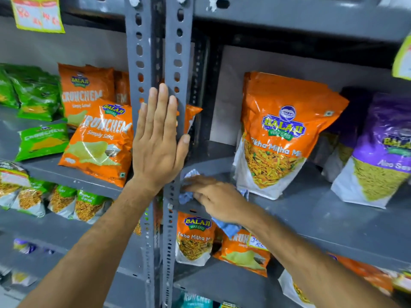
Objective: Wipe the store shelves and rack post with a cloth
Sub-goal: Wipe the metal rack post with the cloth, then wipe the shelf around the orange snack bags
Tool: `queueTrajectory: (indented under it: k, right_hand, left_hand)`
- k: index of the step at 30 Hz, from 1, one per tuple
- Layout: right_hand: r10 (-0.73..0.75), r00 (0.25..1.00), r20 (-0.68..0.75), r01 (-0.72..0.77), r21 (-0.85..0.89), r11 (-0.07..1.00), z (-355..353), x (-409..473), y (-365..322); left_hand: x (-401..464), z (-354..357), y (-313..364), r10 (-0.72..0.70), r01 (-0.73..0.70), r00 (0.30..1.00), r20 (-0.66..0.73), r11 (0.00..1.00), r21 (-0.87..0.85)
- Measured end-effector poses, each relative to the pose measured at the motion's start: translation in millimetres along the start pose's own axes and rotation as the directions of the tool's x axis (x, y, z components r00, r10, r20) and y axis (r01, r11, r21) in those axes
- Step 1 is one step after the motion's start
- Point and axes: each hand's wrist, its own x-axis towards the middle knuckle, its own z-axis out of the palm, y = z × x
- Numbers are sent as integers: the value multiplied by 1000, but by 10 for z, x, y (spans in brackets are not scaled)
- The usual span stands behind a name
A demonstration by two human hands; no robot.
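Two grey perforated rack posts (178,52) run top to bottom in the middle. My left hand (159,141) lies flat and open against them, fingers pointing up. My right hand (213,196) presses a light blue cloth (189,176) onto the front left corner of the grey shelf (311,214) on the right, just beside the post. Part of the cloth hangs below the shelf edge under my wrist.
Orange snack bags (100,143) stand on the left shelf close to my left hand. A large orange bag (280,134) and a purple bag (378,152) stand right of my right hand. More bags fill the lower shelves. Paper tags hang at the top left and right edge.
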Motion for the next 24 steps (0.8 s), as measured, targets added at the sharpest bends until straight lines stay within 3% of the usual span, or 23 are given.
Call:
queueTrajectory:
  k: [7,10,12,13,17,20,22,24]
  right_hand:
    - [-26,999,-19,27,40,999,-208,-814,267]
    - [26,998,-63,-25,20,999,-270,-1104,428]
    - [87,993,-84,-87,5,996,-346,-1290,504]
    - [117,990,-83,-118,-2,993,-380,-1377,532]
    - [173,981,-91,-174,-8,985,-487,-1676,613]
    - [188,976,-109,-182,65,981,-528,-1884,742]
    - [239,955,-174,-193,244,950,-593,-2016,867]
    - [360,876,-320,-213,414,885,-736,-2099,1022]
  left_hand:
    - [-130,-40,175,-65,65,997,35,998,-7]
    - [-425,-43,490,141,-128,980,141,987,-98]
    - [-617,21,749,220,-180,931,292,971,-158]
    - [-692,72,858,197,-140,901,386,975,-171]
    - [-748,268,1078,-80,196,712,697,977,-88]
    - [-731,354,1147,-106,211,603,791,977,-30]
    - [-759,380,1181,-122,196,543,831,980,16]
    - [-796,415,1199,-144,184,519,843,981,54]
